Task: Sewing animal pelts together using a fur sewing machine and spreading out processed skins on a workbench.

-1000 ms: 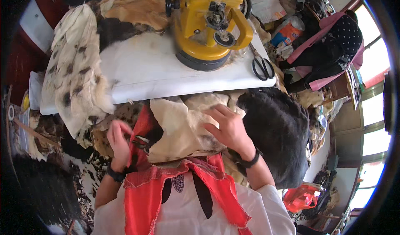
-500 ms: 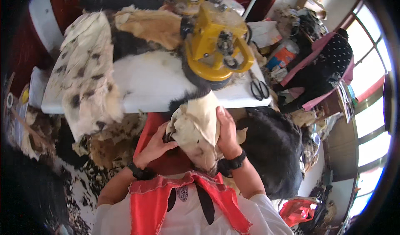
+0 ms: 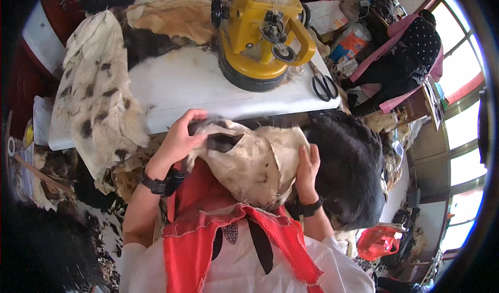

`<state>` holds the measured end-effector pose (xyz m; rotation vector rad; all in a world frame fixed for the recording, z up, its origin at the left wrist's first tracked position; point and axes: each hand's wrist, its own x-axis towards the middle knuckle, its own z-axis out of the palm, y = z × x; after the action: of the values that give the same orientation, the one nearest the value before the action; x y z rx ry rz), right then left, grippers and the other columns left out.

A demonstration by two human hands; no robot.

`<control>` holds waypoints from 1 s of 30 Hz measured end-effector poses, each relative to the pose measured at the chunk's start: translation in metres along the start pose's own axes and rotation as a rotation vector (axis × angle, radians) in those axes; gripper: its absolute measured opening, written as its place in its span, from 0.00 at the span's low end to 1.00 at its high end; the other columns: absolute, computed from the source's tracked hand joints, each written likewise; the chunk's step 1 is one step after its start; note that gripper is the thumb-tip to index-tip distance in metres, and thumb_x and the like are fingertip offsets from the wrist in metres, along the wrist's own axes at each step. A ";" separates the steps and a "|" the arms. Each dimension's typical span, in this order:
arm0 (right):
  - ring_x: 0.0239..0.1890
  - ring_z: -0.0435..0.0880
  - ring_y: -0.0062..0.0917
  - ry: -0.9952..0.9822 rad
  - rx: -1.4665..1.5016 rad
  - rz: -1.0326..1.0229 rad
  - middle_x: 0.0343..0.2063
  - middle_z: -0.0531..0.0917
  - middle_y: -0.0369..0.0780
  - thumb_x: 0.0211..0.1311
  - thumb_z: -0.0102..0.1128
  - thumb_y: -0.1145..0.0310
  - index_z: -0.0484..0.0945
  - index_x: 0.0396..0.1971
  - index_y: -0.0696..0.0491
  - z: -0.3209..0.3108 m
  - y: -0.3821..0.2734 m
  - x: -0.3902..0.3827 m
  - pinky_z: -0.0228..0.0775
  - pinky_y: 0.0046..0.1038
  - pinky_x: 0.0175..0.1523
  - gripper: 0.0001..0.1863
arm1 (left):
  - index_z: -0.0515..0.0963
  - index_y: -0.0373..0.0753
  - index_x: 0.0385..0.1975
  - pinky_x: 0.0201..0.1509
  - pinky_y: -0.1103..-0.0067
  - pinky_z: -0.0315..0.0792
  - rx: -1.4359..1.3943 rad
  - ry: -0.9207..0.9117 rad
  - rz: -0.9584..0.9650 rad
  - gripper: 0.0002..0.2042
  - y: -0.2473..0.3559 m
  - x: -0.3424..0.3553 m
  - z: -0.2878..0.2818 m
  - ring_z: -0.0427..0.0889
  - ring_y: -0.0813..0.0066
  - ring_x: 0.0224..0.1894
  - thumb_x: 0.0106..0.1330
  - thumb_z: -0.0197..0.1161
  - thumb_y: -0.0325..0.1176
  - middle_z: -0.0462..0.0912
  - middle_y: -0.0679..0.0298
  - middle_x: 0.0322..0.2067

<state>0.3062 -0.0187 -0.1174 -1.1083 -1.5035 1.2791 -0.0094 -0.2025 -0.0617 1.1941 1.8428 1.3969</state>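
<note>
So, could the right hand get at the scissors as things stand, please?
Probably yes: the black-handled scissors lie uncovered on the white table, near its edge, with nothing apparent blocking them. The right hand would likely need to leave the pale hide first.

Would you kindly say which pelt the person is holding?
The cream pelt between the left hand and right hand; the spotted pelt and tan pelt lie on the table; the black fur is farther right.
</note>
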 end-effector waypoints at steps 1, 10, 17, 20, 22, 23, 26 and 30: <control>0.35 0.70 0.16 0.037 -0.081 0.031 0.32 0.77 0.32 0.70 0.56 0.69 0.74 0.39 0.57 -0.005 0.008 -0.008 0.66 0.22 0.41 0.07 | 0.73 0.34 0.52 0.47 0.81 0.75 0.048 0.041 -0.059 0.19 -0.015 0.000 0.004 0.80 0.74 0.48 0.59 0.62 0.19 0.81 0.60 0.46; 0.41 0.83 0.45 -0.282 -0.735 -0.712 0.37 0.82 0.46 0.50 0.56 0.86 0.81 0.36 0.56 0.013 -0.121 0.018 0.77 0.39 0.46 0.14 | 0.73 0.32 0.53 0.58 0.65 0.73 0.347 0.249 0.111 0.19 -0.065 -0.049 0.091 0.79 0.50 0.52 0.64 0.65 0.30 0.80 0.49 0.48; 0.49 0.80 0.38 -1.022 -1.026 -0.892 0.40 0.81 0.43 0.61 0.60 0.64 0.81 0.41 0.52 0.091 -0.053 0.060 0.73 0.36 0.52 0.11 | 0.71 0.33 0.58 0.52 0.68 0.76 0.167 0.142 -0.084 0.24 -0.070 -0.031 0.092 0.83 0.57 0.47 0.64 0.66 0.35 0.82 0.50 0.44; 0.51 0.79 0.38 -1.069 -1.073 -0.777 0.41 0.81 0.42 0.59 0.65 0.56 0.81 0.43 0.53 0.084 -0.063 0.058 0.70 0.37 0.55 0.18 | 0.75 0.34 0.54 0.44 0.73 0.77 0.039 0.044 -0.174 0.18 -0.082 -0.041 0.088 0.82 0.69 0.37 0.65 0.65 0.31 0.83 0.56 0.37; 0.46 0.81 0.39 -0.936 -0.907 -0.712 0.38 0.82 0.43 0.57 0.68 0.55 0.82 0.46 0.52 0.065 -0.071 0.057 0.74 0.38 0.50 0.21 | 0.76 0.35 0.51 0.41 0.75 0.75 -0.069 0.098 -0.153 0.15 -0.070 -0.043 0.085 0.80 0.73 0.34 0.66 0.63 0.29 0.83 0.59 0.35; 0.39 0.83 0.39 -0.870 -0.840 -0.729 0.36 0.83 0.42 0.54 0.71 0.61 0.81 0.47 0.52 0.051 -0.081 0.056 0.75 0.36 0.44 0.20 | 0.78 0.35 0.49 0.38 0.77 0.74 -0.177 0.149 -0.133 0.12 -0.066 -0.044 0.084 0.78 0.76 0.31 0.67 0.62 0.26 0.82 0.62 0.33; 0.35 0.84 0.40 -0.818 -0.647 -0.576 0.35 0.82 0.45 0.53 0.72 0.64 0.80 0.47 0.53 0.024 -0.132 0.035 0.76 0.36 0.40 0.21 | 0.77 0.34 0.40 0.39 0.79 0.71 -0.131 0.240 0.062 0.05 -0.038 -0.037 0.086 0.76 0.76 0.32 0.72 0.54 0.24 0.80 0.65 0.32; 0.30 0.84 0.41 -0.776 -0.677 -0.588 0.31 0.82 0.44 0.50 0.73 0.70 0.80 0.39 0.55 0.006 -0.170 0.004 0.76 0.35 0.34 0.16 | 0.74 0.35 0.41 0.38 0.79 0.69 -0.151 0.273 0.117 0.09 0.003 -0.026 0.093 0.72 0.74 0.31 0.77 0.48 0.33 0.73 0.64 0.27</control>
<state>0.2826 -0.0302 0.0510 -0.4339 -2.7262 0.8033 0.0800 -0.1813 -0.0913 1.0938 1.8288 1.8071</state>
